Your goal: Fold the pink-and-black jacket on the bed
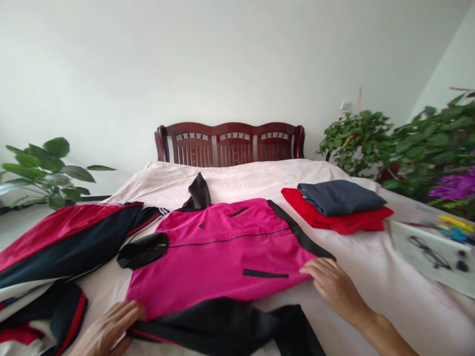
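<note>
pink jacket (218, 257) lies flat on the bed (371, 257), front up, black sleeve folded across its near edge. left hand (107, 331) rests at the bottom left corner, fingers flat w/ tips on the hem, maybe pinching it, can't tell as that bit is blurry. right hand (334, 284) lies open on the right edge, fingers spread, not gripping. jacket looks soft, light & a bit slick, so it'll likely slide & flop; best held at hem corners or side seams. other jacket (55, 247) heaped to the left. red & grey stack (337, 207) sits farther back on the right, well apart.
</note>
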`<state>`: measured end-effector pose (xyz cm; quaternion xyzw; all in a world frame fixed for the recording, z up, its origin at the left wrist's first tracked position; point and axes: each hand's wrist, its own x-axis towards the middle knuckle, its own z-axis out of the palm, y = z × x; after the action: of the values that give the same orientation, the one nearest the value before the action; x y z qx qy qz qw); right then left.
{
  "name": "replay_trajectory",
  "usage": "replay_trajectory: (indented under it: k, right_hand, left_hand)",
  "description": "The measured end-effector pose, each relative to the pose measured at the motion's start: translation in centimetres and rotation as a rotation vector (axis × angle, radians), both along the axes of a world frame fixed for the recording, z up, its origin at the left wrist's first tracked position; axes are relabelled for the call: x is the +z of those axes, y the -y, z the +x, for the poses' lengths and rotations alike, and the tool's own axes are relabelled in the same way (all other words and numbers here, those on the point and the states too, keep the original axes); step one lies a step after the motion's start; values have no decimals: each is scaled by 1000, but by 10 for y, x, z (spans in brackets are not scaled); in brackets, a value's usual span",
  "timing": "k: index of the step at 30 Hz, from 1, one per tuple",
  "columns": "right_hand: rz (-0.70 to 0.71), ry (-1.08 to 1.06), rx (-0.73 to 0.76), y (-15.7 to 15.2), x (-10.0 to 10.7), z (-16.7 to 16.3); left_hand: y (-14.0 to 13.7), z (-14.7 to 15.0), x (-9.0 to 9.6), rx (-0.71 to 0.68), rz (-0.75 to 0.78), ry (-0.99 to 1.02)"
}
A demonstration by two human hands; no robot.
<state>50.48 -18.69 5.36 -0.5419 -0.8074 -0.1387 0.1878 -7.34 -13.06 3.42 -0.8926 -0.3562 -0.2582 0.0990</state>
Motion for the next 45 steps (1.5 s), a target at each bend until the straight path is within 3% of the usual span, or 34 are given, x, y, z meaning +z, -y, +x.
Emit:
replay_trajectory:
  k: [4, 9, 15, 20, 24, 28, 32, 38, 41, 45]
  right_hand:
    - [-26, 19, 32, -2, -15, 15]
    - [-61, -163, 59, -20, -21, 36]
    - [-243, -369, -36, -67, 15, 33]
    - [-310, -235, -206, -133, 36, 28]
    - [-274, -48, -311, -168, 29, 20]
    - [-219, 5, -320, -176, 20, 10]
    - [-144, 26, -250, -166, 28, -16]
    - [-134, -50, 172, -145, 31, -102]
    - [-207, -15, 131, -153, 23, -134]
    - [-216, -76, -61, -183, 16, -143]
  left_hand:
    - [1, 8, 17, -57, -60, -48]
    - [-17, 0, 5, -19, -255, 99]
    - [-58, 6, 0, 265, -498, 407]
    - [-104, 27, 12, 472, -398, 534]
    - [-125, 40, 14, 624, -462, 307]
    - [-131, 51, 14, 812, -583, 37]
    - [-131, 58, 13, 842, -587, -20]
    - [-121, 64, 16, 836, -537, 2]
    - [-118, 65, 18, 843, -530, 26]
    - [-120, 64, 19, 869, -564, 54]
